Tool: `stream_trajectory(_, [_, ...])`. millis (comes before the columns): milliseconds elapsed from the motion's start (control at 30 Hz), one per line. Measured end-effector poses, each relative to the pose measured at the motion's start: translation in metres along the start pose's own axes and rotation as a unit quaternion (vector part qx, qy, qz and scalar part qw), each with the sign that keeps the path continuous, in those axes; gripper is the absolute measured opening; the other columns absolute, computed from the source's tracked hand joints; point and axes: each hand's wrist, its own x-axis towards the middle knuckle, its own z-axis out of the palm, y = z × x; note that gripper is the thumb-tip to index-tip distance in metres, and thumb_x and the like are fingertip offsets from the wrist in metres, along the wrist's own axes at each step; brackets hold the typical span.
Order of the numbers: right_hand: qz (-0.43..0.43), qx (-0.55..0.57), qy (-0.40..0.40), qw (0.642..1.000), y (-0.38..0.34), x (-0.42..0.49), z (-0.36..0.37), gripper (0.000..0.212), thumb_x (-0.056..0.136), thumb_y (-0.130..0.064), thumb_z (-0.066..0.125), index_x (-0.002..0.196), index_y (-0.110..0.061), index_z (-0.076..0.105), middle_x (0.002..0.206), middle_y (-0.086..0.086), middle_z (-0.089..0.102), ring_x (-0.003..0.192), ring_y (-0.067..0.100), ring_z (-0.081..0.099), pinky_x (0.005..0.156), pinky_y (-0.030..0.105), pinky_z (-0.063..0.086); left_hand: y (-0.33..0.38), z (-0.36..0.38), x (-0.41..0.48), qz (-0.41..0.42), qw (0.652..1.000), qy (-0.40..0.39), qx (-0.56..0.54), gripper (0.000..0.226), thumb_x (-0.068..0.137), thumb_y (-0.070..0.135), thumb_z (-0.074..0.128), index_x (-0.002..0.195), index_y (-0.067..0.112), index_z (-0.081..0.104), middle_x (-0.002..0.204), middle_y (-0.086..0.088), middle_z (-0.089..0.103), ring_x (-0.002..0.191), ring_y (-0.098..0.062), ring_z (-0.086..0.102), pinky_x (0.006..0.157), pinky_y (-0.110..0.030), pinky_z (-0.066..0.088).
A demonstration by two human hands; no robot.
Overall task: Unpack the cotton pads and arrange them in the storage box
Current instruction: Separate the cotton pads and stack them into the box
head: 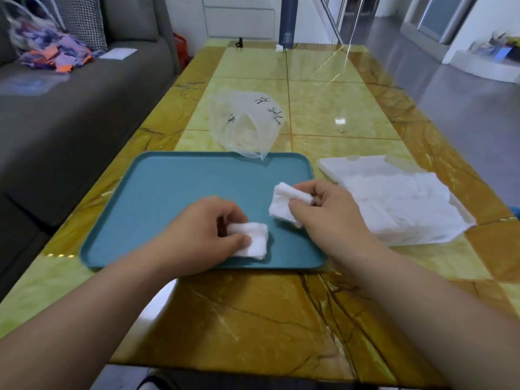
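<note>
Teal plastic forms the tray (174, 192), which lies flat on the table (253, 319) a little back from its near edge. The left hand (205, 229) pinches a small stack of white pads (254, 240) between thumb and curled fingers, and the stack rests on the tray floor close to the near rim. The right hand (323, 212) grips a second stack (282, 205), thumb across its front and fingers curled behind it, over the right part of the tray. I cannot tell whether this stack touches the tray.

Just right of the tray lies the open pack (399, 204), its white wrapper spread wide and filled with more cotton. A crumpled clear bag (244, 125) with black print sits behind the tray, one corner overlapping the far rim.

At the far end of the table stands a dark bottle (287, 21), with a small white scrap (278, 48) just beside its foot. A grey sofa (70, 108) runs along the table's left side and carries a heap of purple and orange cloth (53, 49) and a white sheet (118, 54).
</note>
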Motion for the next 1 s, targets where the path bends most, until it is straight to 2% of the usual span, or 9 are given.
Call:
stream_trajectory(133, [-0.011, -0.009, -0.012, 1.000, -0.003, -0.003, 0.005, 0.011, 0.093, -0.018, 0.067, 0.096, -0.028, 0.070, 0.092, -0.005, 0.075, 0.086, 0.012, 0.070, 0.071, 0.025, 0.054, 0.000, 0.001, -0.003, 0.018, 0.999, 0.026, -0.022, 0.019, 0.081, 0.031, 0.084, 0.084, 0.032, 0.065, 0.088, 0.011, 0.062, 0.082, -0.001, 0.059, 0.069, -0.017, 0.045])
stream_trajectory(200, [-0.016, -0.010, -0.012, 1.000, -0.004, -0.004, 0.007, 0.011, 0.093, -0.016, 0.067, 0.097, -0.026, 0.071, 0.091, -0.002, 0.076, 0.084, 0.015, 0.070, 0.069, 0.027, 0.056, 0.002, -0.003, -0.004, 0.023, 0.998, 0.049, -0.038, 0.018, 0.081, 0.029, 0.084, 0.083, 0.029, 0.066, 0.087, 0.012, 0.065, 0.081, 0.002, 0.060, 0.069, -0.012, 0.044])
stream_trajectory(300, [-0.018, 0.003, 0.000, 1.000, -0.004, -0.005, 0.009, 0.012, 0.093, -0.015, 0.067, 0.097, -0.027, 0.071, 0.089, -0.001, 0.077, 0.082, 0.019, 0.071, 0.076, 0.038, 0.060, 0.005, -0.010, -0.006, 0.032, 0.992, 0.073, -0.097, 0.014, 0.083, 0.017, 0.083, 0.085, 0.020, 0.069, 0.080, 0.010, 0.068, 0.060, 0.011, 0.056, 0.057, -0.005, 0.039])
stream_trajectory(367, [-0.023, 0.010, 0.012, 1.000, -0.003, -0.004, 0.008, 0.014, 0.093, -0.015, 0.068, 0.098, -0.027, 0.072, 0.090, -0.006, 0.077, 0.082, 0.014, 0.072, 0.081, 0.039, 0.060, 0.005, -0.012, -0.007, 0.030, 0.986, 0.082, -0.145, 0.012, 0.085, 0.010, 0.080, 0.087, 0.014, 0.069, 0.070, 0.012, 0.067, 0.053, 0.008, 0.054, 0.055, -0.007, 0.039])
stream_trajectory(567, [-0.025, 0.039, 0.010, 0.999, -0.002, -0.002, 0.009, 0.014, 0.094, -0.018, 0.071, 0.102, -0.029, 0.072, 0.091, -0.010, 0.078, 0.086, 0.008, 0.074, 0.088, 0.043, 0.062, 0.001, -0.011, -0.007, -0.008, 0.961, 0.061, -0.271, 0.016, 0.092, 0.006, 0.074, 0.103, 0.017, 0.070, 0.091, 0.000, 0.080, 0.083, -0.024, 0.075, 0.075, -0.034, 0.060])
stream_trajectory(700, [-0.017, 0.063, -0.043, 0.997, -0.005, -0.004, 0.008, 0.018, 0.092, -0.012, 0.074, 0.104, -0.025, 0.074, 0.090, -0.006, 0.081, 0.089, 0.016, 0.077, 0.091, 0.046, 0.062, 0.009, -0.014, -0.010, 0.002, 0.939, 0.027, -0.343, 0.014, 0.091, 0.002, 0.073, 0.102, 0.011, 0.072, 0.090, -0.005, 0.080, 0.079, -0.017, 0.072, 0.075, -0.029, 0.059])
stream_trajectory(833, [-0.014, 0.093, -0.123, 0.988, -0.008, -0.006, 0.008, 0.027, 0.096, 0.001, 0.065, 0.113, -0.017, 0.076, 0.097, 0.004, 0.081, 0.096, 0.021, 0.078, 0.093, 0.046, 0.062, 0.014, -0.011, -0.009, 0.013, 0.938, 0.022, -0.347, 0.017, 0.089, 0.002, 0.076, 0.100, 0.015, 0.078, 0.098, -0.012, 0.077, 0.091, -0.033, 0.071, 0.086, -0.044, 0.060])
stream_trajectory(900, [-0.025, 0.094, -0.153, 0.984, -0.008, -0.006, 0.008, 0.030, 0.098, 0.002, 0.060, 0.118, -0.015, 0.075, 0.101, 0.006, 0.081, 0.099, 0.022, 0.077, 0.092, 0.042, 0.062, 0.015, -0.010, -0.008, 0.006, 0.939, 0.035, -0.342, 0.018, 0.087, 0.004, 0.078, 0.099, 0.018, 0.079, 0.097, -0.011, 0.077, 0.087, -0.025, 0.071, 0.086, -0.046, 0.060])
stream_trajectory(1000, [-0.040, 0.087, -0.169, 0.981, -0.010, -0.007, 0.008, 0.033, 0.100, 0.004, 0.057, 0.120, -0.014, 0.075, 0.102, 0.005, 0.081, 0.099, 0.020, 0.077, 0.091, 0.036, 0.062, 0.015, -0.011, -0.008, 0.005, 0.939, 0.037, -0.342, 0.020, 0.084, 0.003, 0.080, 0.100, 0.015, 0.078, 0.096, -0.014, 0.076, 0.082, -0.017, 0.069, 0.079, -0.036, 0.062])
